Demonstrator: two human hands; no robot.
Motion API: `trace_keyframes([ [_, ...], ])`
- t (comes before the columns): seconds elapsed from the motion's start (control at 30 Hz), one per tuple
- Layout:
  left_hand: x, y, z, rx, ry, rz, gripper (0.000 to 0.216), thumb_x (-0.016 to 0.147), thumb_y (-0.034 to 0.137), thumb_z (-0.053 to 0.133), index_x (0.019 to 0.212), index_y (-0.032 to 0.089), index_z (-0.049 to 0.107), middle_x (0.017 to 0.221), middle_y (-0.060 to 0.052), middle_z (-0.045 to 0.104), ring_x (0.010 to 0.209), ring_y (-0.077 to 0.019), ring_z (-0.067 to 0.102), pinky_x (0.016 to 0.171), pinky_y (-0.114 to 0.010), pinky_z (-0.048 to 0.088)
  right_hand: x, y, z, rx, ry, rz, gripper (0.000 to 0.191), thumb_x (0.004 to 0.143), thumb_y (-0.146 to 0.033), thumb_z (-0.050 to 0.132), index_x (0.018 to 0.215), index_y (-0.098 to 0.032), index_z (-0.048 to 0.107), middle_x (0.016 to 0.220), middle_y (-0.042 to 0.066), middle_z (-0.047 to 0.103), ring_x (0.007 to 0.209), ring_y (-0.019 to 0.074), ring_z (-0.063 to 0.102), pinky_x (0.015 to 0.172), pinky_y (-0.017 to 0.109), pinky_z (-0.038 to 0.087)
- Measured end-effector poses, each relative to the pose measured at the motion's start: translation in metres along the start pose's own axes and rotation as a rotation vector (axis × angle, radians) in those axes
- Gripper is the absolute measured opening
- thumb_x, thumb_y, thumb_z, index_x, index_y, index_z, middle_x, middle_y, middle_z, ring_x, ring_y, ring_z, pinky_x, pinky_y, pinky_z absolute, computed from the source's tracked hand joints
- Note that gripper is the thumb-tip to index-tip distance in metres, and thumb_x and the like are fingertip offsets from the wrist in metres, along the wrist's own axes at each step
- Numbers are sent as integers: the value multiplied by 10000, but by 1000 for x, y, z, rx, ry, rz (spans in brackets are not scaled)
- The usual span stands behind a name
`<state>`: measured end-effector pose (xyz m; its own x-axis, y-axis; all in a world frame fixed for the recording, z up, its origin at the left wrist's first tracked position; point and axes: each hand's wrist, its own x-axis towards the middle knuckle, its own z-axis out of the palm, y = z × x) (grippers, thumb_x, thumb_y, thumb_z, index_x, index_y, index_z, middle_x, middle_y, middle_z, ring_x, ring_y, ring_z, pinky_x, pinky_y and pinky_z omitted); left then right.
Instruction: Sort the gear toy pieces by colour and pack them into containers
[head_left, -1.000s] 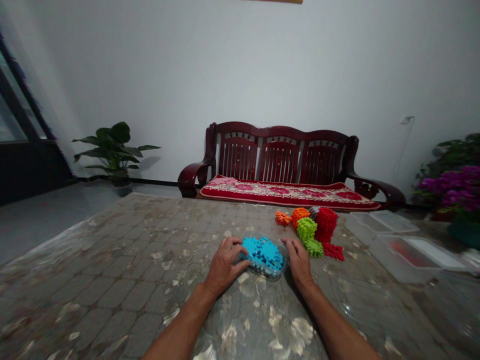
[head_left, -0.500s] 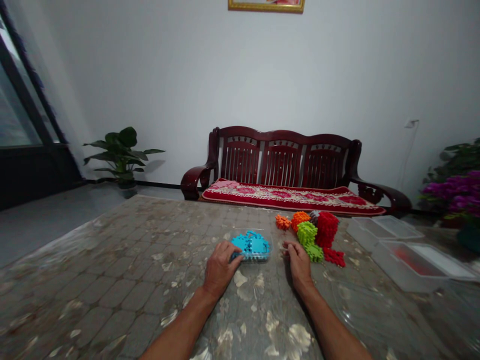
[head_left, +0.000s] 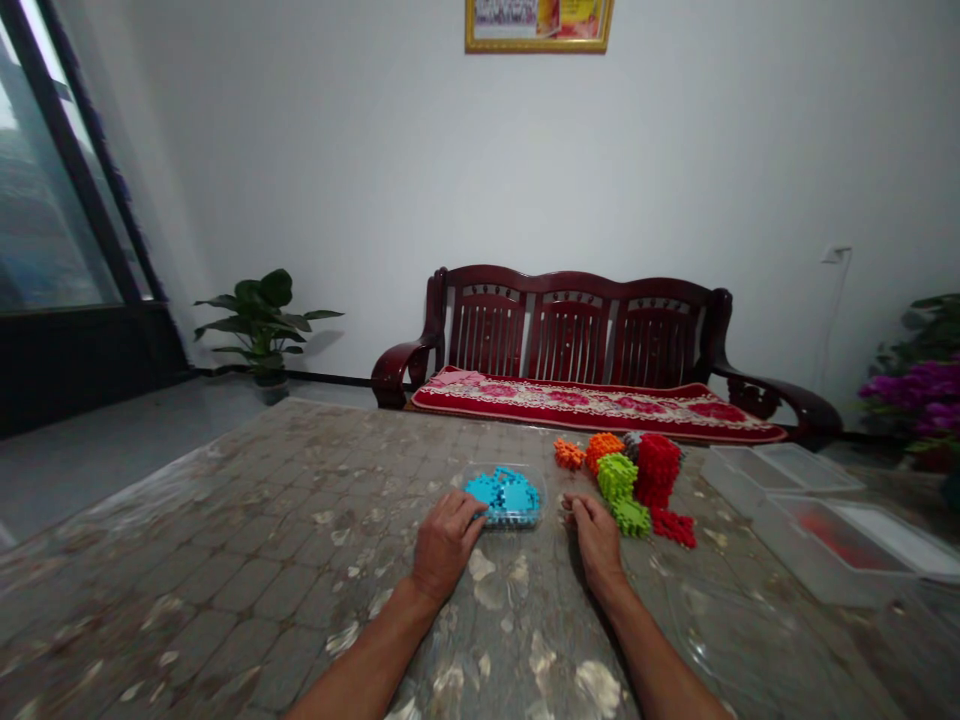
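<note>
Broad stone-patterned surface [head_left: 247, 560] under a clear cover, filling the lower view. Beyond it, dark wooden bench [head_left: 592, 340] with a red cushion against the white wall. Gold-framed picture [head_left: 538, 24] above, its print too small to read. Potted plant [head_left: 262, 320] on the floor at left. Two clear plastic boxes [head_left: 817, 500] at the right edge of the surface, no labels legible. Red, green and orange toy pieces [head_left: 637, 475] heaped near them. Clear shallow container of blue pieces [head_left: 504, 495] resting on the surface between both hands. Left hand [head_left: 442, 545] palm down, fingers loosely bent, fingertips touching the container's near-left edge. Right hand [head_left: 596, 535] flat on the surface just beside it, gripping nothing.
</note>
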<state>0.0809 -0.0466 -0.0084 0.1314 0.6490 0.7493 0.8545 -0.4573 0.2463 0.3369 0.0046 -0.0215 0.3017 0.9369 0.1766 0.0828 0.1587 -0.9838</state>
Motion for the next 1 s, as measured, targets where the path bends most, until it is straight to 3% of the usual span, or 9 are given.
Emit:
trace_keyframes([
  [0.27, 16, -12, 10, 0, -82, -88, 128, 933, 124, 649, 920, 229, 721, 916, -23, 725, 914, -192, 696, 835, -284, 541, 1, 2, 2, -92, -19, -18, 539, 719, -673, 568, 860, -194, 772, 894, 111, 797, 869, 280, 727, 774, 358, 560],
  [0.57, 64, -32, 30, 70, -261, -251, 104, 930, 149, 683, 976, 223, 740, 1040, -42, 746, 1045, -192, 691, 943, -282, 515, 5, 7, 5, -191, -53, -36, 504, 764, -600, 506, 900, -198, 778, 910, 114, 805, 904, 301, 739, 816, 377, 552],
  [1.0, 127, -65, 76, 112, -291, -336, 133, 920, 137, 691, 1009, 209, 758, 1105, -74, 753, 1101, -205, 691, 946, -268, 496, 2, 4, 6, -347, -119, -42, 489, 829, -573, 450, 917, -226, 784, 938, 81, 802, 924, 284, 727, 860, 358, 526],
])
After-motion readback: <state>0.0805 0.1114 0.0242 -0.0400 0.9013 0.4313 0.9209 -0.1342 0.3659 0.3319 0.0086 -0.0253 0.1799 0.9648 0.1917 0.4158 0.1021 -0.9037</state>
